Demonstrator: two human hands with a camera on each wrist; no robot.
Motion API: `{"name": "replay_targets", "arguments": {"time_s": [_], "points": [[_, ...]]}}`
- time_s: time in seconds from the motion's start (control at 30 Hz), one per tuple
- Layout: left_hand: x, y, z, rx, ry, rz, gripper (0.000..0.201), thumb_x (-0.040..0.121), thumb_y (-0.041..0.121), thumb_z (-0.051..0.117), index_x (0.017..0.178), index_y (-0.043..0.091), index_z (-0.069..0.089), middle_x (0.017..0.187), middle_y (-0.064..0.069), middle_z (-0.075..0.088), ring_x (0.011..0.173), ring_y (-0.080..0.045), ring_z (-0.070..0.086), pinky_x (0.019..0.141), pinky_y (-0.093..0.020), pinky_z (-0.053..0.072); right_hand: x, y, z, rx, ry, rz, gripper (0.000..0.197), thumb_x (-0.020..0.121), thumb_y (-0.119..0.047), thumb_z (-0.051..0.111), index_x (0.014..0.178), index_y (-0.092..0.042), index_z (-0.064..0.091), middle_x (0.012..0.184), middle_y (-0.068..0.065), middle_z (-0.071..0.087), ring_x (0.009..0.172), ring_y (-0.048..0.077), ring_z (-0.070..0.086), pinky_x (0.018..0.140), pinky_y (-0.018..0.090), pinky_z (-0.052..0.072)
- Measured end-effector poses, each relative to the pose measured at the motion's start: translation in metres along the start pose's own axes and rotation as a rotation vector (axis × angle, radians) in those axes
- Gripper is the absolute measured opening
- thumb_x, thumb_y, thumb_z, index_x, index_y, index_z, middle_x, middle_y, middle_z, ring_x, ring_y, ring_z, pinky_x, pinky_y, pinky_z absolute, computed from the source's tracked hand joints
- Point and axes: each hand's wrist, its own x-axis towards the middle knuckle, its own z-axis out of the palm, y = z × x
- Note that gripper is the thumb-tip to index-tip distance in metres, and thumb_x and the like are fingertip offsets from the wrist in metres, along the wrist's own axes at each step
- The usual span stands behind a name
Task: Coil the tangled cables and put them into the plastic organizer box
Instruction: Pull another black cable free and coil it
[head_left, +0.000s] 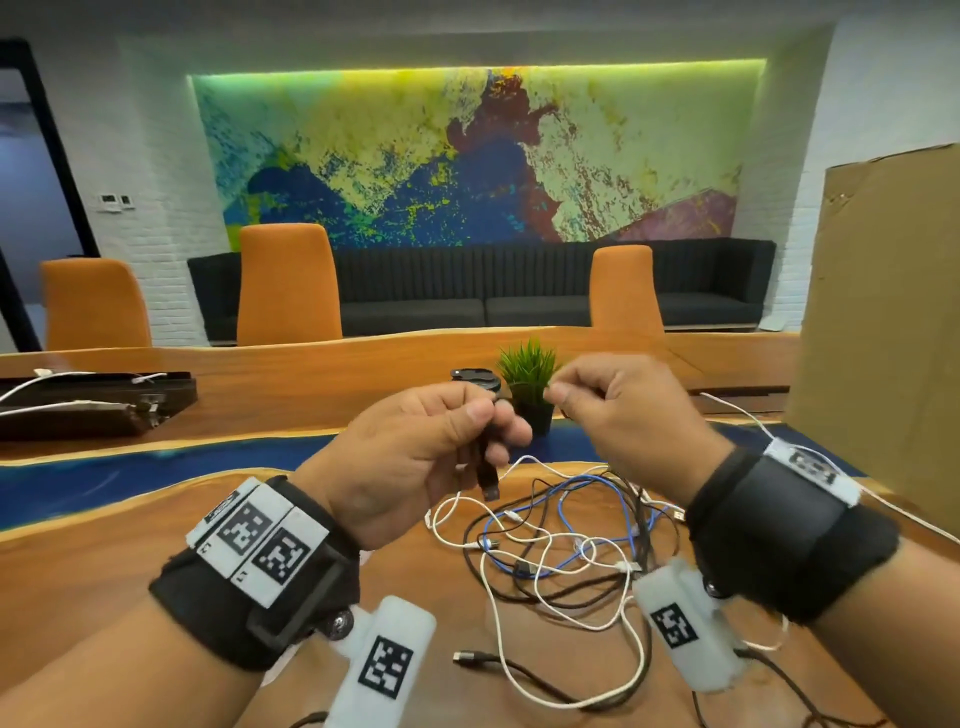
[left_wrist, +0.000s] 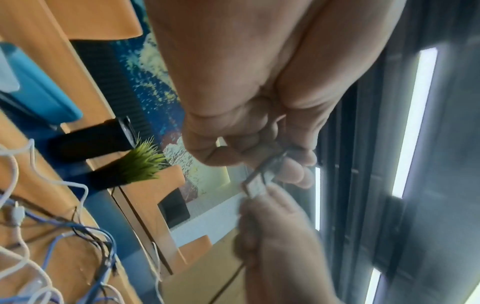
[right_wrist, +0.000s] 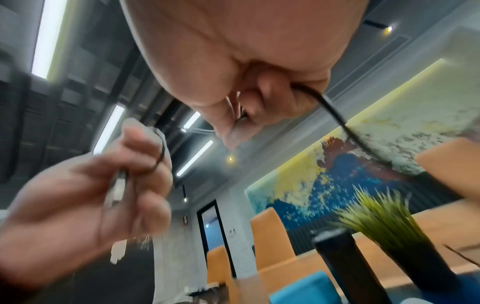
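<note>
Hands hover above the tabletop (head_left: 130, 566): left hand (head_left: 410, 457) has its grip pinched on a black cable (head_left: 485, 470), right hand (head_left: 623, 410) pinches the same cable; tangled cables (head_left: 561, 540) lie below.

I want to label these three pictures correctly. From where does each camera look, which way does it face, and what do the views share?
Head: worn on the head, facing forward and down at the left hand, right hand and tangled cables on the table; both wrists show.
Left wrist: looks along the left hand at its fingers pinching a black cable.
Right wrist: looks up along the right hand toward the ceiling.
Shared: all views show the potted plant.
</note>
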Motion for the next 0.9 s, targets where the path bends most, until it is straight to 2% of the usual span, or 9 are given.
{"name": "replay_targets", "arguments": {"time_s": [0.1,0.17,0.23,0.3,0.4,0.47,0.63,0.77,0.9], "points": [[0.004,0.005,-0.001,-0.058,0.101,0.099,0.022,0.090,0.022,0.051,0.091,0.012,0.070,0.105,-0.008,0.076,0.086,-0.015,0.070,0.082,-0.037,0.051,-0.024,-0.002,0.021,-0.057,-0.291,0.012,0.016,0.098,-0.029,0.055,0.102,-0.029,0.070,0.091,-0.011,0.067,0.086,0.006,0.059,0.081,0.031,0.051],[0.008,0.003,-0.005,0.252,0.175,0.180,0.022,0.094,0.022,0.052,0.099,0.012,0.071,0.111,-0.005,0.076,0.103,-0.013,0.070,0.095,-0.037,0.049,-0.037,-0.018,0.025,-0.137,-0.416,-0.100,0.019,0.099,-0.034,0.052,0.102,-0.028,0.069,0.088,-0.010,0.064,0.083,0.007,0.057,0.075,0.028,0.050],[0.010,-0.004,-0.009,0.647,0.142,0.248,0.017,0.100,0.016,0.054,0.103,0.010,0.070,0.107,0.000,0.076,0.103,-0.006,0.069,0.092,-0.030,0.054,-0.037,-0.035,0.014,-0.162,-0.395,-0.192,0.020,0.098,-0.034,0.052,0.092,-0.024,0.068,0.079,-0.008,0.060,0.075,0.008,0.055,0.067,0.027,0.047],[0.009,-0.011,-0.012,0.811,0.077,0.238,0.017,0.103,0.016,0.053,0.100,0.012,0.069,0.092,0.001,0.074,0.087,-0.006,0.068,0.076,-0.032,0.057,-0.026,-0.042,-0.002,-0.150,-0.279,-0.219,0.020,0.097,-0.032,0.055,0.086,-0.023,0.069,0.075,-0.008,0.060,0.073,0.007,0.055,0.064,0.027,0.047],[0.005,-0.014,-0.017,0.619,0.048,0.115,0.021,0.104,0.014,0.049,0.102,0.009,0.069,0.084,0.005,0.074,0.076,-0.005,0.064,0.068,-0.023,0.048,-0.008,-0.037,-0.020,-0.140,-0.129,-0.236,0.016,0.095,-0.025,0.058,0.088,-0.021,0.072,0.080,-0.009,0.066,0.076,0.007,0.058,0.070,0.029,0.048],[0.004,-0.013,-0.017,0.487,-0.015,0.027,0.020,0.101,0.021,0.054,0.101,0.009,0.069,0.086,0.003,0.073,0.074,-0.007,0.060,0.067,-0.026,0.045,-0.001,-0.030,-0.023,-0.123,-0.080,-0.221,0.014,0.095,-0.022,0.060,0.091,-0.018,0.073,0.081,-0.007,0.067,0.078,0.009,0.059,0.072,0.029,0.048],[-0.003,-0.012,-0.015,0.138,-0.073,-0.072,0.012,0.093,0.015,0.059,0.088,0.009,0.068,0.086,-0.006,0.070,0.064,-0.008,0.056,0.058,-0.021,0.048,0.005,-0.004,-0.018,-0.109,0.029,-0.145,0.015,0.096,-0.019,0.057,0.099,-0.019,0.072,0.088,-0.009,0.066,0.084,0.010,0.058,0.078,0.032,0.051],[0.001,-0.003,-0.017,-0.104,0.038,-0.001,0.027,0.092,0.014,0.053,0.072,0.015,0.072,0.084,-0.005,0.067,0.065,-0.009,0.056,0.064,-0.024,0.050,-0.010,0.021,-0.002,-0.272,-0.174,-0.060,0.018,0.098,-0.024,0.054,0.104,-0.024,0.071,0.096,-0.007,0.066,0.091,0.013,0.058,0.085,0.038,0.050],[0.010,-0.008,-0.019,-0.065,0.167,0.031,0.022,0.089,0.023,0.053,0.074,0.020,0.070,0.085,0.005,0.067,0.077,-0.010,0.056,0.071,-0.032,0.040,-0.020,0.012,0.011,-0.321,-0.366,-0.036,0.020,0.097,-0.029,0.055,0.108,-0.028,0.072,0.096,-0.010,0.063,0.092,0.009,0.057,0.082,0.028,0.047]]}}
